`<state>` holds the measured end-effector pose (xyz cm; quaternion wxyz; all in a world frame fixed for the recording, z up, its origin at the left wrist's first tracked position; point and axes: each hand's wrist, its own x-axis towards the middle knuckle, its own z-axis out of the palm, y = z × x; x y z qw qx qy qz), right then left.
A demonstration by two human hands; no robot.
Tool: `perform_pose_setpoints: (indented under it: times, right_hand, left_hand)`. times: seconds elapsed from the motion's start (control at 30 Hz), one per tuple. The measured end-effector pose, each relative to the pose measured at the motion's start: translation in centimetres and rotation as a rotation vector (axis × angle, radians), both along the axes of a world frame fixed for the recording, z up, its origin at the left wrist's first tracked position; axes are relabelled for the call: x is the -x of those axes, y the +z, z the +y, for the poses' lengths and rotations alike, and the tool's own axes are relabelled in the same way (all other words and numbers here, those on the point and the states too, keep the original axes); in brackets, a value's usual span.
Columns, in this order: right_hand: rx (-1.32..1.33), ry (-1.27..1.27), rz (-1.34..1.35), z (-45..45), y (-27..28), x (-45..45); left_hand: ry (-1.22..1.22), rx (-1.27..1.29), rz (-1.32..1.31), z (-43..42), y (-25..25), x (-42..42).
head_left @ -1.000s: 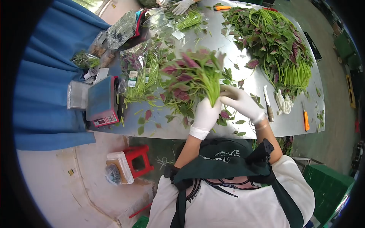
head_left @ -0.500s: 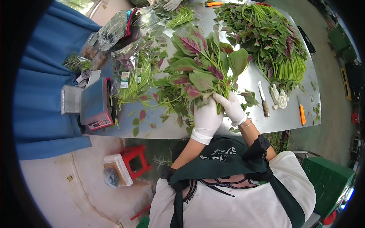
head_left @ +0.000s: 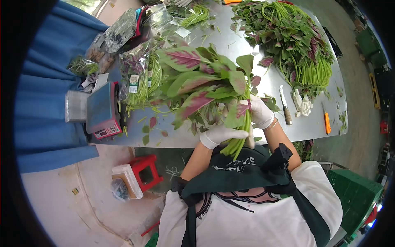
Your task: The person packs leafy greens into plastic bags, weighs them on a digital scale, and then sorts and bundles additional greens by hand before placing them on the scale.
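A bunch of green and purple leafy vegetables is held up over the table's near edge, its leaves toward the upper left and its stems pointing down. My left hand, in a white glove, is closed around the lower stems. My right hand, gloved too, grips the bunch from the right side, with part of its fingers hidden behind leaves and stems. Loose leaves lie on the metal table under and left of the bunch.
A large vegetable pile covers the back right. Nearer are a knife, a crumpled white glove and an orange cutter. Bagged greens and a scale stand left. A co-worker's gloved hand shows at the top.
The bunch has come closer and tilted, its leaves leaning left and its stems now in view below my hands. My left hand has moved down the stems.
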<state>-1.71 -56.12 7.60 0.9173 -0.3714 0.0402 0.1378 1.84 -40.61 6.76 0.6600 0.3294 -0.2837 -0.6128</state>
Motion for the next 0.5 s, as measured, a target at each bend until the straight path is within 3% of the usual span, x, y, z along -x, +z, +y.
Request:
perform_pose_setpoints:
  times: [0.1,0.17,0.27,0.33,0.37,0.47,0.5]
  right_hand:
    - [-0.129,0.153,-0.109,-0.2,-0.3,-0.3]
    - [0.005,0.154,-0.106,0.4,0.8,-0.8]
    - [0.237,0.243,-0.112,-0.3,0.2,-2.2]
    - [0.373,0.267,-0.034,-0.4,1.3,-2.2]
    - [0.358,0.316,-0.090,-0.2,1.6,-2.4]
    - [1.174,0.384,-0.062,-1.6,4.5,-2.4]
    - [1.379,0.250,0.016,-1.4,5.2,-1.9]
  left_hand:
    - [-0.084,0.219,0.371,0.0,0.6,-0.1]
    - [0.210,-0.034,0.650,-0.8,-2.1,0.7]
    - [0.179,0.112,0.574,-1.7,-5.1,1.5]
    - [0.057,0.201,0.765,-1.7,-0.6,1.8]
    - [0.138,0.096,0.713,-1.4,0.5,1.9]
    - [0.182,0.026,0.664,-1.2,0.4,1.6]
    - [0.196,0.004,0.636,-1.2,0.3,1.6]
